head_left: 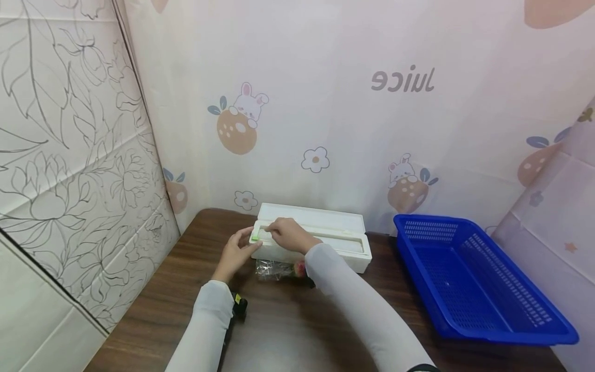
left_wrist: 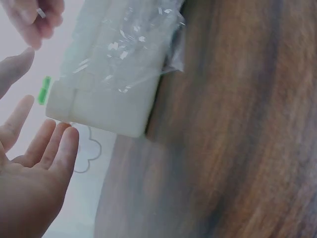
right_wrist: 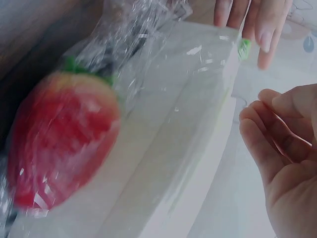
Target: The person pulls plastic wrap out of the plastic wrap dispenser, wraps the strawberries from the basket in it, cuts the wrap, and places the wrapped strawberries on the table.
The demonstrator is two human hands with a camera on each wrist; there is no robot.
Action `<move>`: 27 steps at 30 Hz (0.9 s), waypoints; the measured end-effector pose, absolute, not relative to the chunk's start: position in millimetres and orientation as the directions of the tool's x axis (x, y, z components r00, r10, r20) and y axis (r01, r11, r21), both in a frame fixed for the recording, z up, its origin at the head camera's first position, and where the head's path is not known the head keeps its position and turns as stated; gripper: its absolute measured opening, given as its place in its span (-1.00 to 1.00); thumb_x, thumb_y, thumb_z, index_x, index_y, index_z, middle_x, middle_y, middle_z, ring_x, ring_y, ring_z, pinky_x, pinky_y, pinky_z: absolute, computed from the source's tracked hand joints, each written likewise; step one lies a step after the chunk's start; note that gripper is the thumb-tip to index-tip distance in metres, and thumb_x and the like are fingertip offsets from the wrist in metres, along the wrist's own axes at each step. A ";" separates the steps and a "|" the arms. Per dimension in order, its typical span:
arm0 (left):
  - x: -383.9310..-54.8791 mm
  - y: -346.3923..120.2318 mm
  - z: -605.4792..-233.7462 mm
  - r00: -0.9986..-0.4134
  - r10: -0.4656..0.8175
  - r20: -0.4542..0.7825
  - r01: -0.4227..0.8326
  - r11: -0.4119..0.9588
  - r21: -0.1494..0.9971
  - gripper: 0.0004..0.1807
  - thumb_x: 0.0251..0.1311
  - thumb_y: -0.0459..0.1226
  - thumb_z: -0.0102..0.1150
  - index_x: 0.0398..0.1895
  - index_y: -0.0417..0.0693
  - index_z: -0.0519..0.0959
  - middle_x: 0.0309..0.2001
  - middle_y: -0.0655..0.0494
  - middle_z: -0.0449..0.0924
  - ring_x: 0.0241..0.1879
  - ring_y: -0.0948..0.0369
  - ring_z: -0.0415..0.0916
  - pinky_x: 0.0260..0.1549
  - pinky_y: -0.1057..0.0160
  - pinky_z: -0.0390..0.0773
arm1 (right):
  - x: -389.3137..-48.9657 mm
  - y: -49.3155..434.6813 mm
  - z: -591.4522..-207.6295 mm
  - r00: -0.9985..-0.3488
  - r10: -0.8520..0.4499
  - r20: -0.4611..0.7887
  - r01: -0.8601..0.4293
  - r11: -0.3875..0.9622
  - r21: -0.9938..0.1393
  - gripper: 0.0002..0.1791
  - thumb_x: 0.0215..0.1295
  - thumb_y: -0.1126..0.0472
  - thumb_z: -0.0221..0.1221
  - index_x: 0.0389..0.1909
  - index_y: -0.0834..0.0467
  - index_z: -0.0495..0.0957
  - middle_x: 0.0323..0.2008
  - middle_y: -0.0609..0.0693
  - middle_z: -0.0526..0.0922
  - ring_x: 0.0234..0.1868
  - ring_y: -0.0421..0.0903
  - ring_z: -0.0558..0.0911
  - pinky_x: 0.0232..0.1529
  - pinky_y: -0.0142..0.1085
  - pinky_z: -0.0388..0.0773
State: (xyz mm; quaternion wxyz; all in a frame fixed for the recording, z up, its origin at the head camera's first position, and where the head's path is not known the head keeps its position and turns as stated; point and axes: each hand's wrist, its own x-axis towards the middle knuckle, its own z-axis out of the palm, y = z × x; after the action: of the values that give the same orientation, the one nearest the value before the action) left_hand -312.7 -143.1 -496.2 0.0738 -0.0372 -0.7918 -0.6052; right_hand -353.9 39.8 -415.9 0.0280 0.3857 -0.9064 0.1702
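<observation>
A long white box [head_left: 316,253] stands on the table with its lid [head_left: 311,216] raised at the back and a shallow recess on top. My left hand [head_left: 236,253] is at the box's left end, its fingers mostly straight, close to a small green tab [left_wrist: 44,90]. Over the left part of the recess is my right hand [head_left: 290,233]. Its fingers [right_wrist: 262,119] curl toward the thumb, and I see nothing held there. In front of the box lies a red rounded thing [right_wrist: 64,139] with green at one end, wrapped in clear plastic [head_left: 274,269].
A blue plastic basket [head_left: 425,274] with perforated sides stands at the right of the brown wooden table [head_left: 172,305]. A black device [head_left: 240,306] with a yellow-green label sits by my left forearm. A printed curtain [head_left: 325,113] hangs behind the box.
</observation>
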 end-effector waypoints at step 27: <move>-282.1 -105.6 -472.6 -0.798 0.300 0.523 0.603 0.426 0.675 -0.77 0.10 -0.34 0.25 -0.15 0.03 0.59 -0.28 0.16 0.67 -0.30 0.37 0.53 -0.30 0.13 0.66 | -286.4 145.9 -412.7 -0.665 -0.636 0.391 -0.747 0.559 -0.361 -0.77 0.32 0.30 0.04 -0.11 0.10 0.62 -0.20 -0.08 0.68 -0.23 -0.31 0.55 -0.22 -0.30 0.64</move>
State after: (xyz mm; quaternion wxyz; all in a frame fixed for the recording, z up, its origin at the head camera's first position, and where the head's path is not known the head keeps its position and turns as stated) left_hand -282.1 -105.6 -472.6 0.1641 -0.2724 -0.8282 -0.4614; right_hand -286.4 145.9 -412.7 0.1084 0.3946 -0.8761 0.2548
